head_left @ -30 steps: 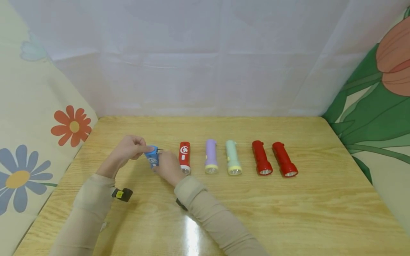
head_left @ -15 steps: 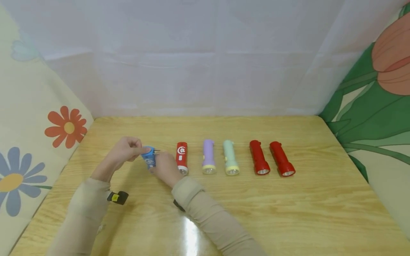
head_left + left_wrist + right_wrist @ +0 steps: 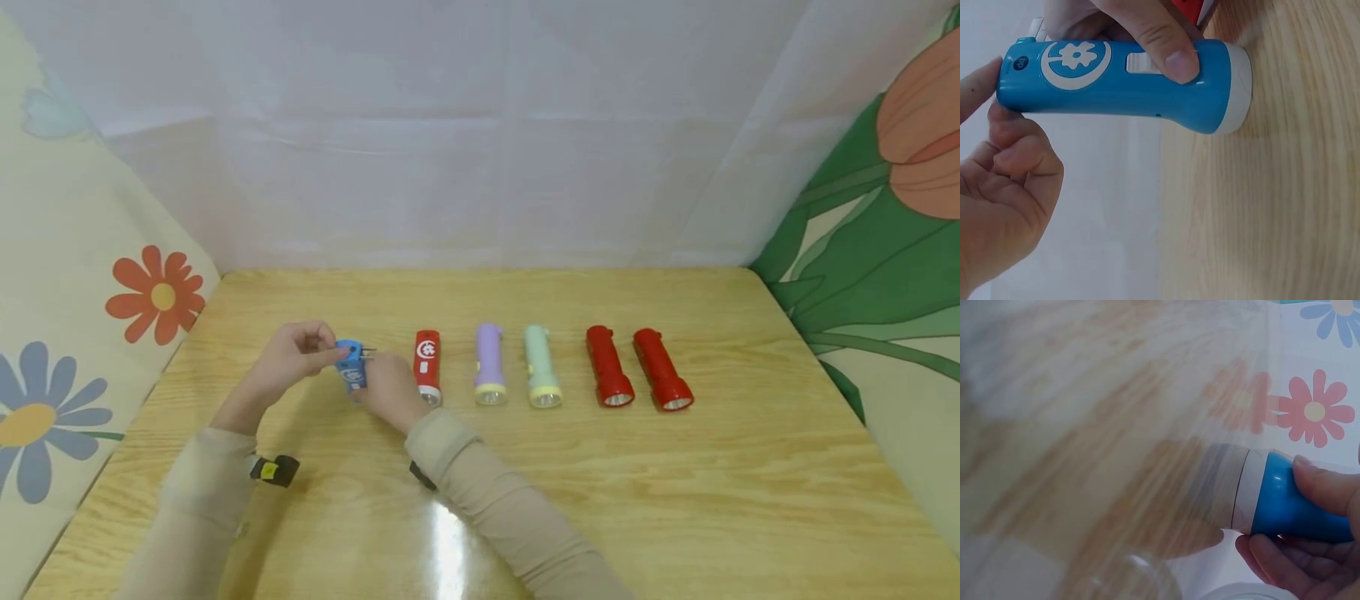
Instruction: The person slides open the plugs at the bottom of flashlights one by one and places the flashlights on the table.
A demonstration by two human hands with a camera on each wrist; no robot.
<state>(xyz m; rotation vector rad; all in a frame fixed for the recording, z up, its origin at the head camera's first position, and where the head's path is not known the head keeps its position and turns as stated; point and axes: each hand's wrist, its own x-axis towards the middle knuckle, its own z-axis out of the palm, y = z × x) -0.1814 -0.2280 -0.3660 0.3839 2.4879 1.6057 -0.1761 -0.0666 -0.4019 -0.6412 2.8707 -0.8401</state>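
Observation:
A blue flashlight (image 3: 351, 373) with a white flower emblem and white lens rim is held upright, lens end down, at the left of the table in the head view. My right hand (image 3: 392, 390) grips its body; in the left wrist view the right thumb lies beside the white switch (image 3: 1141, 62). With finger and thumb, my left hand (image 3: 1007, 206) pinches the tail end. Thin metal prongs (image 3: 368, 350) stick out sideways near that end. The right wrist view shows the blue body (image 3: 1285, 503) and white rim close to the wood, between right thumb and fingers.
To the right lie a red-and-white flashlight (image 3: 427, 367), a purple one (image 3: 490, 358), a mint green one (image 3: 540, 358) and two red ones (image 3: 608, 362), in a row on the wooden table (image 3: 675, 492). A white cloth (image 3: 480, 150) hangs behind.
Hands and blue flashlight keep nearly the same place and hold. The view has shifted slightly, and the flashlight's tail tilts a little differently under the left fingers.

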